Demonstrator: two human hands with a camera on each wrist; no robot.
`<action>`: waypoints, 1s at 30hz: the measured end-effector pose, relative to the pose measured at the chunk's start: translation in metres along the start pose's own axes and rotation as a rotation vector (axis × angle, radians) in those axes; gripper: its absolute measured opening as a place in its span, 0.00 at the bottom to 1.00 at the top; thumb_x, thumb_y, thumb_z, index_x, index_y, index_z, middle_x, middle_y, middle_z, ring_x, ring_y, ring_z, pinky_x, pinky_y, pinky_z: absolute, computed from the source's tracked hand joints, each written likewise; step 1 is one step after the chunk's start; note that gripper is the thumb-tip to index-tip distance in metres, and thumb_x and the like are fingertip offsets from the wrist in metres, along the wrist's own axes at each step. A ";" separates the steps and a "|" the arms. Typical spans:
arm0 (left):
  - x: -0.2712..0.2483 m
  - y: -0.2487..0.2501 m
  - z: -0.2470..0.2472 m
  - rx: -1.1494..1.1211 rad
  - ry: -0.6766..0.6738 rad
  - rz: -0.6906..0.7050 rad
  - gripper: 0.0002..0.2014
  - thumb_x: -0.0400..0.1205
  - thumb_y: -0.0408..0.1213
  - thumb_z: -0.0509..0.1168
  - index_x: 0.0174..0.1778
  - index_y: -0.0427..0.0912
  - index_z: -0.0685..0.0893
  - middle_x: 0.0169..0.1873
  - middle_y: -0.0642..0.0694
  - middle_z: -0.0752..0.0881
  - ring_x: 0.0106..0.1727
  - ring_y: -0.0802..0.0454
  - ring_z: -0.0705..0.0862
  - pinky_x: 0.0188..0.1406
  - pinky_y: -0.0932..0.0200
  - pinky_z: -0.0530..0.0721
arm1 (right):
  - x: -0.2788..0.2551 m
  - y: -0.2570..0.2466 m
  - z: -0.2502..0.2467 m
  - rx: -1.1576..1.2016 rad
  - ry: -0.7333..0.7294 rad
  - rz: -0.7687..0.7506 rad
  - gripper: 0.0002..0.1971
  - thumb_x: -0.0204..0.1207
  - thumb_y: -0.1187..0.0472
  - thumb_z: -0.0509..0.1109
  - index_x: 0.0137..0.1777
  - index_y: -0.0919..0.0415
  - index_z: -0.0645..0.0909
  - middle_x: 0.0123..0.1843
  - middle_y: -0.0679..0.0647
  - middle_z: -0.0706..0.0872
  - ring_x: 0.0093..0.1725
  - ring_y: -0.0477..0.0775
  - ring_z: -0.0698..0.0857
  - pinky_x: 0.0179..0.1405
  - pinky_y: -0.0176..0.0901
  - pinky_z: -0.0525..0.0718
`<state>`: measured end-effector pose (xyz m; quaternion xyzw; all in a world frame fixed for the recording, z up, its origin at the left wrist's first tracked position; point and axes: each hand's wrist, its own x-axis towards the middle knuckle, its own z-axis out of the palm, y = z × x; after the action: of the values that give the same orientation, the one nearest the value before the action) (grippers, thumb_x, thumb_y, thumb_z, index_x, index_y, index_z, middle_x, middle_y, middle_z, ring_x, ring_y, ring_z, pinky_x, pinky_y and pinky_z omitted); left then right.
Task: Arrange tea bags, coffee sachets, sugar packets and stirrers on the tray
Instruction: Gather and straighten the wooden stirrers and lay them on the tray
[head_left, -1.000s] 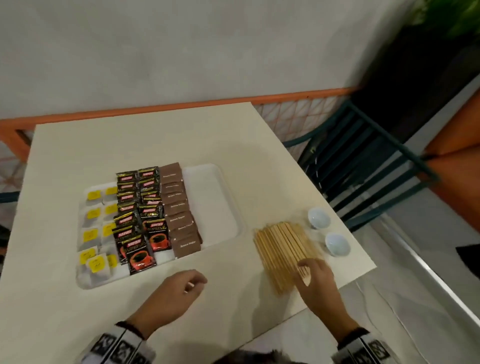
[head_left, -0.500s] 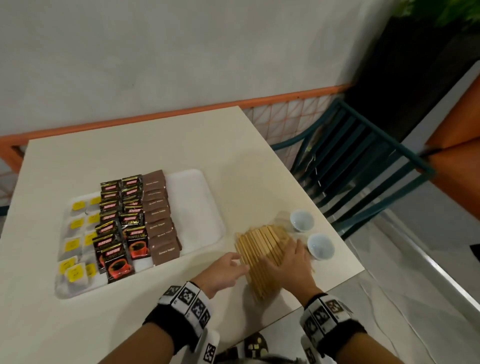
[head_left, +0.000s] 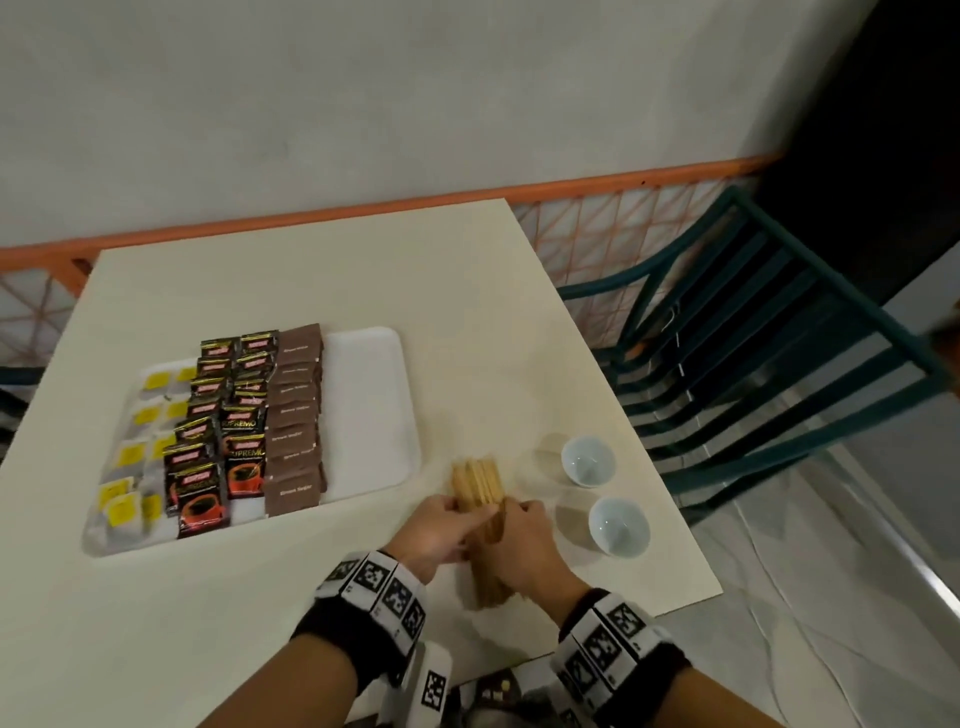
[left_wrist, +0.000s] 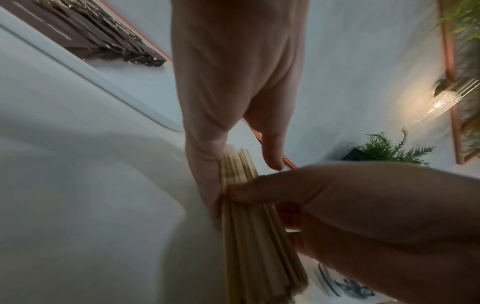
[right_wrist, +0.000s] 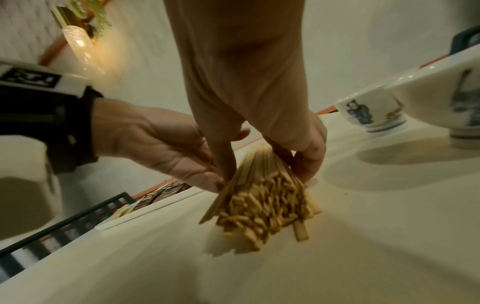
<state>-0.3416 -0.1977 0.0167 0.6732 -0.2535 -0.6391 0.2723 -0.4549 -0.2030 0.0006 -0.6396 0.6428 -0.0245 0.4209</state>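
A white tray lies on the left of the table. It holds tea bags with yellow tags, black coffee sachets and a row of brown sugar packets; its right part is bare. Right of the tray, wooden stirrers lie on the table in a narrow bundle between both hands. My left hand presses its fingers against the bundle's left side. My right hand holds the stirrers, thumb on one side and curled fingers on the other.
Two small white cups stand just right of the stirrers, near the table's right edge. A dark green chair stands beyond that edge. An orange rail runs along the wall behind the table.
The stirrers were spread in a wide flat fan under my right hand. My left hand came over from near the tray, and both hands have squeezed them into a narrow bundle.
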 end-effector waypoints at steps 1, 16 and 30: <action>0.003 -0.001 0.004 0.006 0.038 -0.001 0.20 0.76 0.42 0.71 0.59 0.33 0.82 0.48 0.40 0.89 0.48 0.47 0.87 0.37 0.60 0.86 | 0.000 0.000 -0.001 0.023 -0.014 -0.019 0.22 0.74 0.54 0.68 0.65 0.63 0.73 0.62 0.59 0.74 0.62 0.59 0.76 0.53 0.36 0.74; 0.022 0.015 0.019 -0.141 0.198 -0.160 0.13 0.73 0.35 0.74 0.47 0.33 0.81 0.35 0.41 0.83 0.36 0.49 0.80 0.39 0.55 0.83 | 0.026 -0.015 -0.015 0.093 -0.117 0.018 0.15 0.70 0.61 0.72 0.54 0.67 0.84 0.50 0.59 0.89 0.49 0.55 0.87 0.37 0.35 0.81; 0.014 0.018 0.022 -0.151 0.185 -0.128 0.18 0.76 0.40 0.64 0.60 0.37 0.80 0.57 0.39 0.83 0.56 0.44 0.83 0.48 0.51 0.85 | 0.025 -0.021 -0.008 0.261 0.044 -0.106 0.10 0.76 0.63 0.65 0.53 0.65 0.70 0.39 0.47 0.76 0.40 0.48 0.79 0.32 0.35 0.76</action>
<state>-0.3627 -0.2217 0.0185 0.7217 -0.1349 -0.6075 0.3031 -0.4383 -0.2323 0.0054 -0.6115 0.6087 -0.1442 0.4845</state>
